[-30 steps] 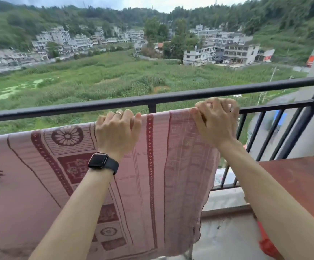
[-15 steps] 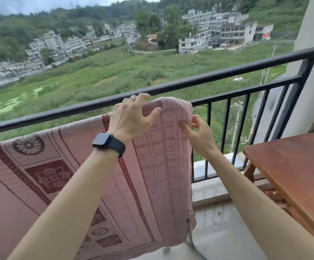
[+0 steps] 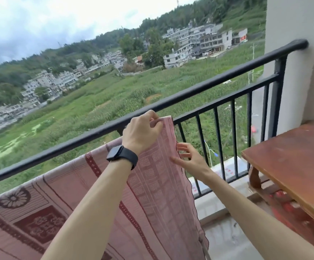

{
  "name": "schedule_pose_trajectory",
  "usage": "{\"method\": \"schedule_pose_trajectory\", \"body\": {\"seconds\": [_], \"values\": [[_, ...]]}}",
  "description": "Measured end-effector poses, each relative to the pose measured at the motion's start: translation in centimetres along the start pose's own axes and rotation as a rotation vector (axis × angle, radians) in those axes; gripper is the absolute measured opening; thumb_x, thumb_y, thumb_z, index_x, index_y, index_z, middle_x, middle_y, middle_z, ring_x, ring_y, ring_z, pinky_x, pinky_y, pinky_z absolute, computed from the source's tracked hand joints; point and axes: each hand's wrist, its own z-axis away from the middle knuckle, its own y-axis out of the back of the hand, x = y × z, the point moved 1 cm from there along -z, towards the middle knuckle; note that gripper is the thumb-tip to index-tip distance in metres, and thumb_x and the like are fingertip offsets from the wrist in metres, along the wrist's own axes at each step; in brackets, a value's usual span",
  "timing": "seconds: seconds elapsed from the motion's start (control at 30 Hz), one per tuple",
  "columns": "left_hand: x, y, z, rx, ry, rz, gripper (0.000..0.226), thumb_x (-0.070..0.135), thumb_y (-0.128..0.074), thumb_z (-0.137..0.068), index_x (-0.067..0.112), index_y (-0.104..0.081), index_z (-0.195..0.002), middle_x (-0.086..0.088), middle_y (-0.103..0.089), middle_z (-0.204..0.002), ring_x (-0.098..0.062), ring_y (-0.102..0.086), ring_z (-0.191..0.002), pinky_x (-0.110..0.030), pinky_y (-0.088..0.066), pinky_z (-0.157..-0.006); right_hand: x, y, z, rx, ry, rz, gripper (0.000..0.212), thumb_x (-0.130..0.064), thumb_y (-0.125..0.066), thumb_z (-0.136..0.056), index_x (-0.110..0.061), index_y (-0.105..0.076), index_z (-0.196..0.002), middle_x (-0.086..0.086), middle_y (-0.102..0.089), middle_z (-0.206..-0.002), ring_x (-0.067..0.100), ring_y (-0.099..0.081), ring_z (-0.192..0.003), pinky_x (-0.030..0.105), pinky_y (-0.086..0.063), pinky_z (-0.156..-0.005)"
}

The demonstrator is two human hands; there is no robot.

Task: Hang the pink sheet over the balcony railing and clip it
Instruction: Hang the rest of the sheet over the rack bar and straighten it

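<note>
The pink patterned sheet (image 3: 158, 184) hangs on the inner side of the black balcony railing (image 3: 218, 79), draped over its lower rail and falling toward the floor. My left hand (image 3: 143, 132), with a black watch on the wrist, pinches the sheet's top right corner just below the top rail. My right hand (image 3: 188, 158) is lower, at the sheet's right edge; its thumb and fingers touch that edge with the other fingers spread. No clip is in view.
A reddish wooden table (image 3: 293, 166) stands at the right, close to the railing bars. A white pillar (image 3: 293, 53) ends the railing at the right. Red items (image 3: 283, 207) lie under the table. Beyond the railing are fields and buildings far below.
Both hands moved right along the sheet's top edge to its right end. The left hand now pinches the corner, and the right hand dropped to the side edge. The view tilted.
</note>
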Motion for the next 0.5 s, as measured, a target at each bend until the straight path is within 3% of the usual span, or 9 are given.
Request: {"method": "schedule_pose_trajectory", "body": {"seconds": [0.07, 0.13, 0.2, 0.3, 0.37, 0.43, 0.5], "values": [[0.5, -0.3, -0.5, 0.003, -0.03, -0.022, 0.021, 0.051, -0.056, -0.09, 0.033, -0.06, -0.099, 0.01, -0.069, -0.088, -0.019, -0.065, -0.08, -0.04, -0.056, -0.071, 3.0, -0.5, 0.2, 0.031, -0.052, 0.077, 0.111, -0.073, -0.079, -0.058, -0.026, -0.033, -0.149, -0.009, -0.037, -0.137, 0.013, -0.046, -0.122, 0.034, -0.044, -0.099], [1.0, -0.7, -0.9, 0.016, -0.056, -0.04, 0.022, 0.05, -0.055, -0.093, 0.029, -0.058, -0.099, 0.008, -0.069, -0.085, -0.02, -0.065, -0.078, -0.041, -0.057, -0.069, 5.1, -1.0, 0.1, -0.025, -0.106, 0.045, 0.114, -0.066, -0.085, -0.057, -0.03, -0.03, -0.15, -0.01, -0.035, -0.137, 0.014, -0.042, -0.126, 0.039, -0.041, -0.107], [1.1, -1.2, -1.1, 0.048, -0.064, -0.046, 0.023, 0.05, -0.053, -0.094, 0.028, -0.056, -0.098, 0.009, -0.069, -0.085, -0.021, -0.065, -0.077, -0.041, -0.056, -0.068, 6.6, -1.2, -0.2, -0.118, -0.128, 0.029, 0.086, -0.062, -0.085, -0.061, -0.031, -0.05, -0.133, -0.01, -0.058, -0.125, 0.015, -0.058, -0.117, 0.041, -0.049, -0.103], [0.9, -1.8, -0.9, 0.132, -0.069, -0.084, 0.028, 0.054, -0.048, -0.096, 0.028, -0.055, -0.103, 0.01, -0.069, -0.083, -0.019, -0.062, -0.073, -0.033, -0.046, -0.061, 8.0, -0.7, -1.2, -0.042, -0.048, 0.143, 0.041, -0.058, -0.078, -0.074, -0.023, -0.072, -0.097, -0.006, -0.076, -0.089, 0.017, -0.072, -0.086, 0.046, -0.057, -0.08], [1.0, -2.0, -0.8, 0.195, -0.081, -0.087, 0.03, 0.054, -0.046, -0.098, 0.026, -0.055, -0.105, 0.011, -0.065, -0.077, -0.018, -0.058, -0.067, -0.03, -0.037, -0.057, 8.2, -0.3, -1.7, 0.034, -0.015, 0.191, 0.026, -0.046, -0.074, -0.085, -0.02, -0.073, -0.087, -0.004, -0.075, -0.081, 0.021, -0.07, -0.081, 0.042, -0.056, -0.074], [1.2, -2.4, -0.9, 0.235, -0.091, -0.107, 0.032, 0.054, -0.044, -0.099, 0.024, -0.055, -0.105, 0.011, -0.06, -0.072, -0.019, -0.057, -0.062, -0.03, -0.039, -0.055, 8.1, -0.5, -1.5, 0.091, 0.032, 0.217, 0.023, -0.043, -0.067, -0.091, -0.024, -0.067, -0.078, -0.011, -0.071, -0.071, 0.011, -0.066, -0.069, 0.037, -0.053, -0.066], [1.0, -2.8, -0.9, 0.272, -0.104, -0.185, 0.035, 0.054, -0.041, -0.1, 0.022, -0.054, -0.102, 0.009, -0.06, -0.067, -0.021, -0.057, -0.057, -0.031, -0.046, -0.052, 8.7, -1.4, -0.5, 0.128, 0.031, 0.192, 0.012, -0.045, -0.063, -0.094, -0.034, -0.065, -0.089, -0.016, -0.068, -0.077, 0.001, -0.063, -0.07, 0.032, -0.051, -0.066]]}}
